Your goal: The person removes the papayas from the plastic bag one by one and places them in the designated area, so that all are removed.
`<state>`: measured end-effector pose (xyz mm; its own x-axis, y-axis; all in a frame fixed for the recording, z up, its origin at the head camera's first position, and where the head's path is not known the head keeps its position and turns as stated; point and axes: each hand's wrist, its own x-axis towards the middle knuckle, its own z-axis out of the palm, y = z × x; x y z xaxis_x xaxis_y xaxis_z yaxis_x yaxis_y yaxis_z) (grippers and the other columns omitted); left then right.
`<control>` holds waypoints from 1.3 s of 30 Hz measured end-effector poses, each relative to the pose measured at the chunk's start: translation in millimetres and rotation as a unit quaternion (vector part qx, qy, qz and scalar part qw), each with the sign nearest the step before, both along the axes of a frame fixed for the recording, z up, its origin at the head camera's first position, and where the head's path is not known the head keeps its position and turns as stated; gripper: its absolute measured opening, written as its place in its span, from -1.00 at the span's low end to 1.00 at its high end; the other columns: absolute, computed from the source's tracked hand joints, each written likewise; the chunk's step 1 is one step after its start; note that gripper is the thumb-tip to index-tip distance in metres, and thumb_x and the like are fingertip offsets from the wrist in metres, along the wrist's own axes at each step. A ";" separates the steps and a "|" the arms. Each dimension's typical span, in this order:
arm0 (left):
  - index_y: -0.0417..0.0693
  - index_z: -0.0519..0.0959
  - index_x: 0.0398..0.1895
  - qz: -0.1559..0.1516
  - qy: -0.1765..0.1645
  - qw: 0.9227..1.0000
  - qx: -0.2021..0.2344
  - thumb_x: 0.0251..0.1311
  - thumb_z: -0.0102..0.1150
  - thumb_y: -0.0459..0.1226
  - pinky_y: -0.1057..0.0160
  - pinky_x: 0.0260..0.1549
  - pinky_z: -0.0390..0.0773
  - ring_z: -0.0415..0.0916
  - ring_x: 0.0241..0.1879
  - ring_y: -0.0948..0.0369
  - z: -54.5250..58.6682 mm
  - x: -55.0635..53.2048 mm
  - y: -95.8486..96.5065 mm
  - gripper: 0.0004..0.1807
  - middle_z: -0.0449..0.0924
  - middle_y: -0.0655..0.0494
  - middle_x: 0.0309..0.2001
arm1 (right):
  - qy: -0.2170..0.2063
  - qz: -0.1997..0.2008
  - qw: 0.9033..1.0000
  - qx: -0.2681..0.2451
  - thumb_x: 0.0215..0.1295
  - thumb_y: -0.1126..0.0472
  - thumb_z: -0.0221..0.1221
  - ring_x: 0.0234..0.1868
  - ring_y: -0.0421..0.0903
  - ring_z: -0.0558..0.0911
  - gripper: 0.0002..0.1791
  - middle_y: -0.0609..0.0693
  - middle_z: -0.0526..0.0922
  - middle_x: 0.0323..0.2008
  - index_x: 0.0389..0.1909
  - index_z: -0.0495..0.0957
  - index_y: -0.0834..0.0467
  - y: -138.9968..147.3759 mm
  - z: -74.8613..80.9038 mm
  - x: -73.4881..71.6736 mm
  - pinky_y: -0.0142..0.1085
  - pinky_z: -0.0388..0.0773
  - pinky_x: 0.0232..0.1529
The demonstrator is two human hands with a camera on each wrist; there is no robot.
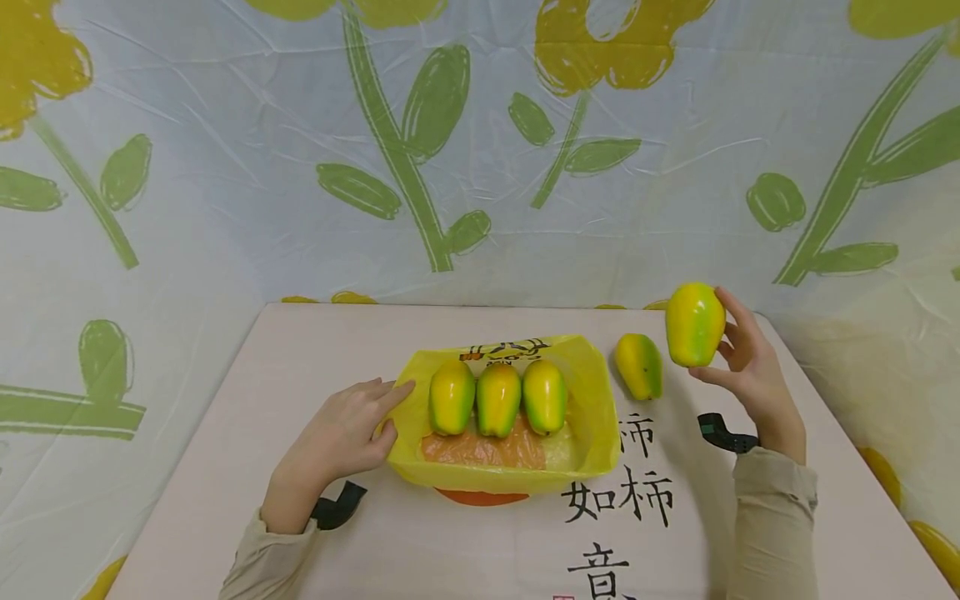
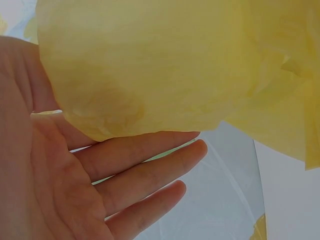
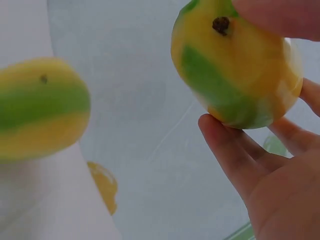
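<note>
My right hand (image 1: 753,375) holds a yellow-green papaya (image 1: 695,325) up above the table's right side, gripping it between thumb and fingertips. In the right wrist view the held papaya (image 3: 235,70) shows a dark stem spot. A second papaya (image 1: 639,367) lies on the table, left of that hand. A yellow plastic bag (image 1: 502,482) stands wide-mouthed in the middle with three papayas (image 1: 498,402) side by side inside. At its left rim, my left hand (image 1: 341,429) touches the plastic with extended fingers. The bag's film (image 2: 145,70) covers part of those fingers in the left wrist view.
A pale cloth with black brush characters (image 1: 648,496) covers the table (image 1: 300,350). Behind and at both sides hangs a sheet (image 1: 247,208) printed with yellow flowers and green leaves. Each wrist wears a black camera mount (image 1: 726,433).
</note>
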<state>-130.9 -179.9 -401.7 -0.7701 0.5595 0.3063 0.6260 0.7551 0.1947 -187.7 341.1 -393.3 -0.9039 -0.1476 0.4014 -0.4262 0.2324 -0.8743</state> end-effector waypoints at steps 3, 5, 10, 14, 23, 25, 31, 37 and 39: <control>-0.29 0.61 0.11 0.000 0.002 1.000 0.002 -0.03 0.09 -0.43 -0.04 0.02 0.58 0.63 -0.02 -0.08 0.7 0.6 -0.3 -0.47 0.68 -0.12 -0.05 | -0.008 -0.020 1.000 0.003 -0.17 0.82 0.19 0.20 -0.17 0.36 0.21 0.08 0.08 0.48 0.56 0.06 0.08 7.9 -11.2 -5.4 -0.57 0.33 0.10; -0.29 0.61 0.11 0.000 0.003 1.000 0.003 -0.03 0.09 -0.44 -0.04 0.02 0.58 0.62 -0.02 -0.09 1.1 0.8 -0.5 -0.48 0.68 -0.13 -0.05 | -0.013 -0.037 0.999 0.016 -0.18 0.82 0.19 0.18 -0.20 0.35 0.21 0.08 0.09 0.46 0.56 0.07 0.10 12.6 -19.3 -9.1 -0.57 0.33 0.08; -0.29 0.61 0.10 -0.001 0.005 1.000 0.003 -0.04 0.08 -0.43 -0.04 0.01 0.58 0.63 -0.03 -0.09 1.2 0.7 -0.5 -0.48 0.68 -0.12 -0.07 | -0.027 -0.079 0.993 0.078 -0.19 0.79 0.24 0.14 -0.26 0.32 0.22 0.11 0.09 0.44 0.57 0.04 0.10 22.7 -38.4 -16.7 -0.60 0.33 0.02; -0.28 0.62 0.10 -0.003 0.007 1.000 0.005 -0.04 0.09 -0.43 -0.04 0.01 0.58 0.63 -0.03 -0.08 0.8 0.8 -0.7 -0.48 0.68 -0.12 -0.07 | -0.040 -0.096 0.989 0.109 -0.21 0.76 0.25 0.11 -0.26 0.31 0.22 0.16 0.09 0.45 0.56 0.04 0.12 27.7 -49.8 -20.5 -0.62 0.31 -0.01; -0.29 0.62 0.10 -0.004 0.008 1.000 0.005 -0.05 0.09 -0.43 -0.04 0.00 0.59 0.63 -0.05 -0.07 0.8 0.6 -1.4 -0.48 0.68 -0.10 -0.11 | -0.063 -0.104 0.984 0.130 -0.28 0.69 0.23 0.16 -0.22 0.23 0.21 0.17 0.09 0.44 0.54 0.11 0.08 32.5 -67.5 -25.4 -0.46 0.22 -0.01; -0.29 0.62 0.10 -0.004 0.009 1.000 0.005 -0.05 0.09 -0.43 -0.04 0.00 0.59 0.63 -0.05 -0.07 1.0 0.2 -1.2 -0.48 0.68 -0.10 -0.11 | -0.070 -0.101 0.982 0.140 -0.27 0.67 0.22 0.21 -0.16 0.21 0.20 0.19 0.06 0.45 0.55 0.10 0.09 34.8 -71.6 -27.1 -0.41 0.21 -0.01; -0.30 0.61 0.10 -0.007 0.010 1.000 0.003 -0.03 0.09 -0.42 -0.02 0.06 0.56 0.65 -0.07 -0.04 1.0 -0.9 0.1 -0.48 0.68 -0.11 -0.09 | -0.092 -0.091 0.975 0.178 -0.30 0.63 0.18 0.31 0.24 0.10 0.18 0.32 -0.02 0.45 0.54 0.07 0.17 40.4 -79.6 -31.3 -0.13 0.22 0.11; -0.30 0.61 0.10 -0.008 0.007 1.000 0.002 -0.03 0.10 -0.42 -0.02 0.08 0.55 0.64 -0.07 -0.04 0.6 -1.0 0.0 -0.48 0.68 -0.10 -0.09 | -0.101 -0.065 0.976 0.182 -0.36 0.56 0.15 0.37 0.48 -0.04 0.17 0.38 -0.11 0.47 0.52 0.06 0.22 36.7 -79.1 -31.9 0.52 -0.06 0.20; -0.30 0.61 0.10 -0.008 0.007 1.000 0.001 -0.03 0.09 -0.42 -0.02 0.08 0.54 0.64 -0.07 -0.03 0.5 -1.1 -0.4 -0.48 0.68 -0.09 -0.10 | -0.093 -0.055 0.976 0.188 -0.34 0.53 0.15 0.38 0.52 -0.09 0.16 0.39 -0.13 0.48 0.52 0.05 0.23 35.5 -79.2 -32.7 0.56 -0.25 0.20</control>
<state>-132.0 -180.3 -401.2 -0.7567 0.5707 0.3188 0.6406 0.7446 0.1876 -220.5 376.6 -472.5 -0.9747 -0.1500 0.1655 -0.2225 0.5870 -0.7784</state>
